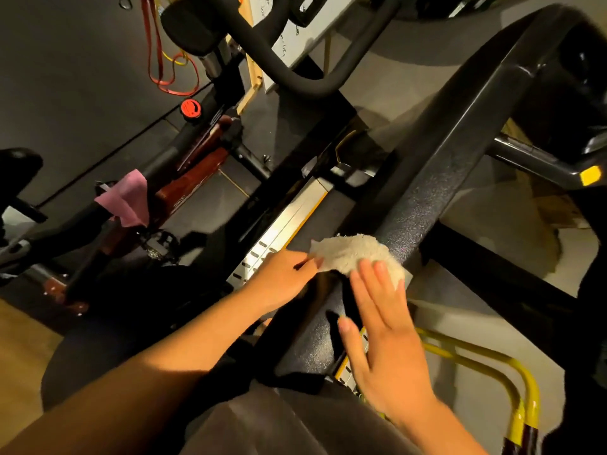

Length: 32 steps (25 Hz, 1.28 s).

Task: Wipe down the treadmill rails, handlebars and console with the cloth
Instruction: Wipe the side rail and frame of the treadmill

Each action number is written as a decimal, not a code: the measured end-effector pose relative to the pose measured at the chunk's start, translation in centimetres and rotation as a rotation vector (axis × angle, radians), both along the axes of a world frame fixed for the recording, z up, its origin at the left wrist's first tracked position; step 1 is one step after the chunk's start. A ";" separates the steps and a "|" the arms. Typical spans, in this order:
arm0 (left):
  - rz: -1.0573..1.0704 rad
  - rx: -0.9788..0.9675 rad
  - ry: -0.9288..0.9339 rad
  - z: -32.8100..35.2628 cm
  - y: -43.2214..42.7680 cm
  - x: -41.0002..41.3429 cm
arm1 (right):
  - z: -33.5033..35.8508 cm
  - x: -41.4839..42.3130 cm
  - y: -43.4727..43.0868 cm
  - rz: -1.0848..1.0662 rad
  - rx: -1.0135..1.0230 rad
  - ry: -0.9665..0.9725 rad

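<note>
A wide black textured treadmill handrail (423, 198) runs diagonally from lower centre to upper right. A small off-white terry cloth (348, 252) lies draped over it. My left hand (279, 277) pinches the cloth's left corner beside the rail. My right hand (377, 326) lies flat with straight fingers, its fingertips pressing the cloth's right part onto the rail. A black crossbar with a yellow end cap (590, 175) branches off at the right. A silver side rail with slots (279, 234) shows below the handrail.
An exercise bike (184, 178) stands to the left, with a pink cloth (126, 200) hanging on its frame and a red knob (191, 109). Yellow tubular bars (512, 385) curve at the lower right. Resistance bands (164, 70) hang at the upper left.
</note>
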<state>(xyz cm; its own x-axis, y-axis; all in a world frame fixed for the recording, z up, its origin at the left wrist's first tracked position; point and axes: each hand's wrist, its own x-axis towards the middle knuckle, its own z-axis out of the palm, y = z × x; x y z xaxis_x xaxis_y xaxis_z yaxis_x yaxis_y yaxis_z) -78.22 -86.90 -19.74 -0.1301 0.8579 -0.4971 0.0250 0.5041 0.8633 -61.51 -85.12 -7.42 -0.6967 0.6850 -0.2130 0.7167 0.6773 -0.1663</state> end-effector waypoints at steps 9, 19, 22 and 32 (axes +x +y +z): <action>0.048 0.322 0.226 6.7 7.1 1.2 | 0.4 0.3 7.7 -0.288 -0.070 0.189; -0.016 0.520 0.391 6.7 -2.3 2.7 | -0.9 0.9 0.5 -0.868 -0.491 0.779; -0.169 0.532 0.533 8.0 2.7 3.0 | -1.5 -0.3 5.0 -0.955 -0.452 0.770; -0.490 0.503 0.918 10.5 -3.2 4.2 | -5.0 -0.7 -1.1 -0.962 -0.696 0.998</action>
